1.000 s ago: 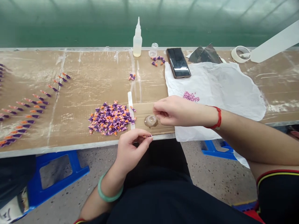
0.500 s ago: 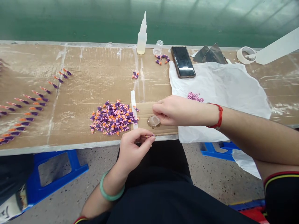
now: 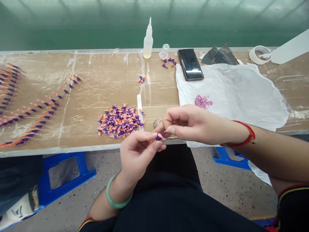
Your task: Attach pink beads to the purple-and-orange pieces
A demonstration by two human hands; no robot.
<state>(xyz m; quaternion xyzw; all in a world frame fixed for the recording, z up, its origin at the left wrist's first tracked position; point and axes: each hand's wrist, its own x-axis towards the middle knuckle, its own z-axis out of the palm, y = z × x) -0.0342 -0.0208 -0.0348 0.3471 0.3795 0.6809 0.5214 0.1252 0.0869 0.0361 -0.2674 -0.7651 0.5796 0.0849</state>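
Note:
My left hand [image 3: 137,149] pinches a small purple-and-orange figurine [image 3: 158,137] between thumb and fingers, its purple end turned to the right. Close beside it, my right hand [image 3: 190,124] is closed in a pinch, with what looks like a tiny pink piece [image 3: 165,131] at the fingertips. Partly hidden behind the right hand is a round clear blob [image 3: 157,122] on a cardboard piece [image 3: 156,111]. A heap of similar figurines [image 3: 118,120] lies left of the hands. On the white cloth [image 3: 241,93] is a cluster of tiny pink pieces [image 3: 202,101].
Figurines in rows [image 3: 36,126] cover the table's left side. At the back stand a dropper bottle [image 3: 148,42] and a clear cap [image 3: 164,50]. A phone [image 3: 191,64] and a tape roll [image 3: 259,54] are farther right. Blue stools [image 3: 65,174] flank the person below the table edge.
My right hand has come from over the clear blob down to the figurine in my left hand. The left hand has turned the figurine so its purple end shows. The view has shifted slightly.

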